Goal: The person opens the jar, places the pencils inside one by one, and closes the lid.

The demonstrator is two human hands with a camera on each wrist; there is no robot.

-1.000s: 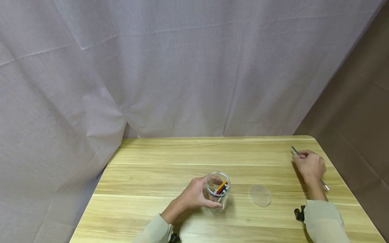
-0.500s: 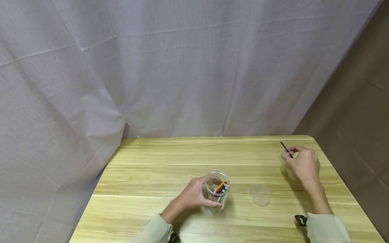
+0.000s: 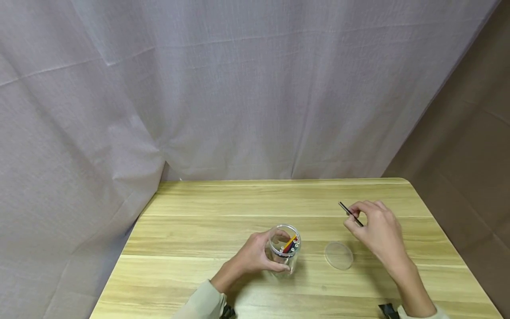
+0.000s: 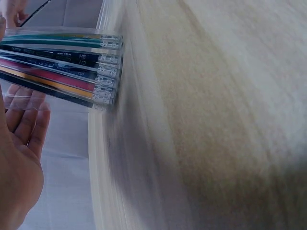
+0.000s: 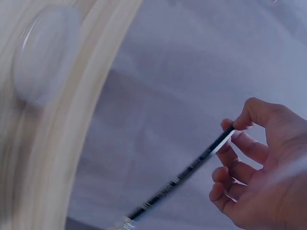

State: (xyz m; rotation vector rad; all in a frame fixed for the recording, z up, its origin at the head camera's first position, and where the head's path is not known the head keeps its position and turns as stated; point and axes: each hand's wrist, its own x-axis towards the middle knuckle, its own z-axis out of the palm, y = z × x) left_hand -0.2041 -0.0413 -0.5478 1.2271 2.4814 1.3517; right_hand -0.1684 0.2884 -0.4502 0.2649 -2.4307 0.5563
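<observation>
A clear round jar [image 3: 292, 265] stands on the table, and my left hand [image 3: 254, 255] grips its side with thumb and fingers spread around it. Several pencils [image 4: 72, 55] in black, green, red and orange lean inside, their eraser ends at the bottom, as the left wrist view shows. Over the table to the right, my right hand [image 3: 380, 230] pinches a dark pencil [image 5: 177, 181] near one end between thumb and fingers. Its metal-banded end points down in the right wrist view. A clear round lid [image 3: 339, 255] lies flat between jar and right hand.
The wooden table [image 3: 223, 204] has its far edge against a grey curtain [image 3: 239, 97]. A darker brown curtain [image 3: 466, 146] hangs along the right side. Black wrist straps show at both sleeves.
My right hand has lifted the dark pencil from the table's right side and carried it left toward the lid and jar. The left hand and jar stay in place.
</observation>
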